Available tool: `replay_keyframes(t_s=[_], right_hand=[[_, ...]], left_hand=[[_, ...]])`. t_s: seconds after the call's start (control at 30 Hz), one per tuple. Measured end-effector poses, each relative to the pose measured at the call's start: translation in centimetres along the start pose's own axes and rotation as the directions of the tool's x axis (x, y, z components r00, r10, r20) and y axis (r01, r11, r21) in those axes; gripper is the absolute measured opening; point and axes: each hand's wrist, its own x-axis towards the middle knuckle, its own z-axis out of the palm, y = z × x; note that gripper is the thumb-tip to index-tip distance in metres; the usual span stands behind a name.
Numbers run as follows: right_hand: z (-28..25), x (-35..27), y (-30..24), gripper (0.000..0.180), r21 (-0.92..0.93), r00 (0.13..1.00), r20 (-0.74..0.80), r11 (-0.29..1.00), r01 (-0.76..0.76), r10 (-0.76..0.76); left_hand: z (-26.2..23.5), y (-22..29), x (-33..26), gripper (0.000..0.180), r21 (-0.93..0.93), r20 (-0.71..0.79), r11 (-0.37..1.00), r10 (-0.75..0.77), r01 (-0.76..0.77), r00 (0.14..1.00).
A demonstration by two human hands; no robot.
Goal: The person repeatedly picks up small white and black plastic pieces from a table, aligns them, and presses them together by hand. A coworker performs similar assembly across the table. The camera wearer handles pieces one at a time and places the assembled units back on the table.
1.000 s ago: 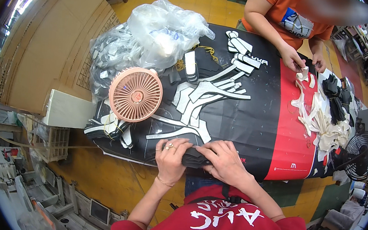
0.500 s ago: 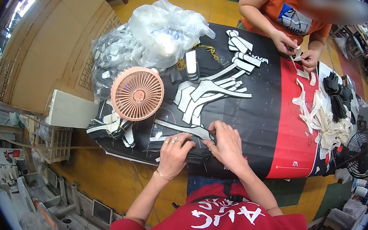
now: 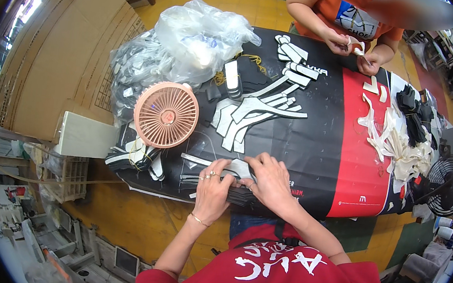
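Observation:
A long, curved grey-white cut piece [image 3: 241, 169] lies just beyond a stack of thin black pieces [image 3: 243, 196] at the table's near edge. My right hand [image 3: 270, 184] grips the broad right end of the curved piece between thumb and fingers. At the left end of the black stack, my left hand [image 3: 213, 191] has its fingers bent and closed on a black piece, close against the curved piece; its fingertips are partly hidden. Farther back lie several similar white-faced curved pieces [image 3: 254, 111], overlapping on the black table cover [image 3: 314, 145].
A pink fan [image 3: 166, 115] stands left of my hands, beside a tied bundle of strips [image 3: 137, 154]. Clear plastic bags [image 3: 201, 36] lie behind it. Across the table, a co-worker's hands [image 3: 357, 53] hold pale pieces near a cream-coloured pile [image 3: 405, 144].
The curved piece has shifted left and nearer, against the black stack. My right hand moved left with it; my left hand stayed nearly in place. The co-worker's hands shifted slightly left.

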Motion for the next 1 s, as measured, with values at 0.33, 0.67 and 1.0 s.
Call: replay_keyframes(t_s=[0.33,0.67,1.0], right_hand=[[-0.5,1.3,0.3,0.045,0.31,0.957,0.249,0.923,-0.228,0.152],[-0.4,0.7,0.4,0.031,0.421,0.991,0.132,0.905,-0.066,0.011],[-8.8,9.2,4.7,0.062,0.068,0.919,0.097,0.924,0.377,-0.383]], left_hand=[[0.5,-1.5,1.0,0.028,-0.058,0.026,0.996,-0.07,0.071,0.997],[-0.2,-1.1,1.5,0.038,0.067,-0.037,0.998,0.012,-0.009,0.999],[0.6,-0.6,2.4,0.034,0.005,-0.006,0.997,0.077,-0.077,0.997]])
